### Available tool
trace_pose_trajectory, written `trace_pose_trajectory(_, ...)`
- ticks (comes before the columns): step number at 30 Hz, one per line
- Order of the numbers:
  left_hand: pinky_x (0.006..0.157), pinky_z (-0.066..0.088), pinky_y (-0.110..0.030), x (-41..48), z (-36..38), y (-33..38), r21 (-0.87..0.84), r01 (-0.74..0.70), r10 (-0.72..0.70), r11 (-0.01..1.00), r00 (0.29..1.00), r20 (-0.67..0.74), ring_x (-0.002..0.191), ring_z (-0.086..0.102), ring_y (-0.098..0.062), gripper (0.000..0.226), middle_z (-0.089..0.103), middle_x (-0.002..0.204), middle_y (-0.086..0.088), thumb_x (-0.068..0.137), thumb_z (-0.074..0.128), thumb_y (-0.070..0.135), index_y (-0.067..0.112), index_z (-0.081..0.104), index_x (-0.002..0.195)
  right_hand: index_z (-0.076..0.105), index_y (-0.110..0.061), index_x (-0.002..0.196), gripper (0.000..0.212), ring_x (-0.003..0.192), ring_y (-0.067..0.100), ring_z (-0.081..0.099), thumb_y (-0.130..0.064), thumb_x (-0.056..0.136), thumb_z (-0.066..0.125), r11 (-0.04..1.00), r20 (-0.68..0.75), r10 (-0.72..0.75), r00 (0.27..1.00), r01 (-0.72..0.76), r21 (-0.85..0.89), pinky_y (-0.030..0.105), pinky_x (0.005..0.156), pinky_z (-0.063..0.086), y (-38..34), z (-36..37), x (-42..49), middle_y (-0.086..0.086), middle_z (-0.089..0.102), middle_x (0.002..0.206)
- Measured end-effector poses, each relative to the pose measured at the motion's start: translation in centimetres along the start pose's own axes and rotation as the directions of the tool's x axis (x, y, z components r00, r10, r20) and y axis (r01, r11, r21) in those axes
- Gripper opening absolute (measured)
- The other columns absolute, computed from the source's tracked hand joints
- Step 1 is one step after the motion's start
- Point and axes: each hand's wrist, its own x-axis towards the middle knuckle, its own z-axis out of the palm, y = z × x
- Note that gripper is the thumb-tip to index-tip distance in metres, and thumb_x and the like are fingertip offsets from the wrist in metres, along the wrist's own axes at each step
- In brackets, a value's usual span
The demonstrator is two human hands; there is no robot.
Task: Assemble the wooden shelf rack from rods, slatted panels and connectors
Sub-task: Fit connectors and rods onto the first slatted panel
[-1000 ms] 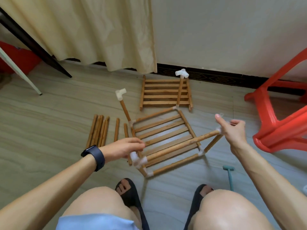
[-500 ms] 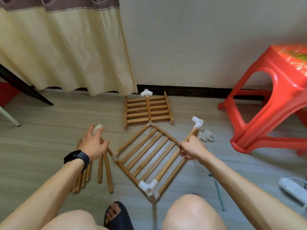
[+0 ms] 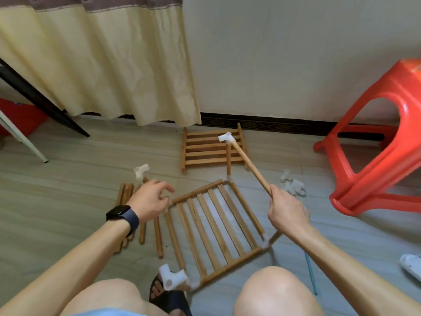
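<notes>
Several spare rods: on the floor at my far left, side by side.
Left hand: loosely curled and holding nothing, over the spare rods, just beside a left connector.
Panel: flat on the floor between my hands, framed by rods.
Right hand: clenched round a slanted rod. Its capped far end hangs over the second panel. Its low end runs behind my hand toward the right corner, and I cannot tell if it is seated.
Doing it well: I'd pin the frame with my left hand, stand the rod square to its socket, then push straight down. A slanted push would likely bind the joint or twist the frame.
</notes>
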Motion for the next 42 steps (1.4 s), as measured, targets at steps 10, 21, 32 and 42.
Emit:
trace_pose_trajectory(10,0.108,0.042,-0.036,1.5,0.0,-5.0,0.26,0.293,-0.336,0.92,0.931,0.14,0.134,0.048,-0.028,0.042,0.044,0.153,-0.011,0.106,0.04,0.037,0.024,0.044,0.146,0.018,-0.039,0.157,0.062,0.119,0.03,0.047,-0.011,0.102,0.031,0.988,-0.007,0.032,0.999,-0.033,-0.152,0.049,0.092,0.037,-2.6,-1.4,9.2,0.004,0.051,0.14)
trace_pose_trajectory(21,0.054,0.054,-0.018,-1.8,5.1,-1.0,-0.599,0.399,-0.47,0.694,0.882,0.043,0.089,0.07,-0.028,0.042,0.069,0.1,-0.01,0.092,0.033,-0.014,0.01,0.068,0.091,0.034,-0.022,0.154,0.058,0.149,0.028,0.024,-0.037,0.1,0.051,0.964,-0.03,-0.174,0.984,0.176,0.199,0.053,0.121,0.022,-3.7,-2.0,7.4,0.008,0.032,0.161)
trace_pose_trajectory(32,0.043,0.052,-0.019,-1.4,6.9,1.2,-0.757,0.383,-0.585,0.53,0.811,0.001,0.092,0.068,-0.04,0.036,0.065,0.099,-0.021,0.091,0.031,-0.015,-0.002,0.065,0.088,0.052,-0.024,0.123,0.035,0.095,0.013,0.061,-0.043,0.096,0.062,0.814,0.286,0.171,0.943,-0.299,0.499,0.025,0.074,0.043,1.4,2.2,-6.2,-0.009,0.065,0.1)
trace_pose_trajectory(42,0.066,0.052,-0.036,-5.0,7.7,-1.0,-0.879,0.274,-0.46,0.39,0.885,0.072,0.071,0.071,-0.036,0.016,0.069,0.088,-0.014,0.088,0.063,-0.003,0.004,0.062,0.102,0.068,-0.025,0.085,0.01,0.088,0.023,0.062,-0.03,0.093,0.063,0.72,0.209,0.253,0.945,-0.328,0.611,0.033,0.073,0.043,0.5,2.1,-1.2,0.0,0.069,0.086)
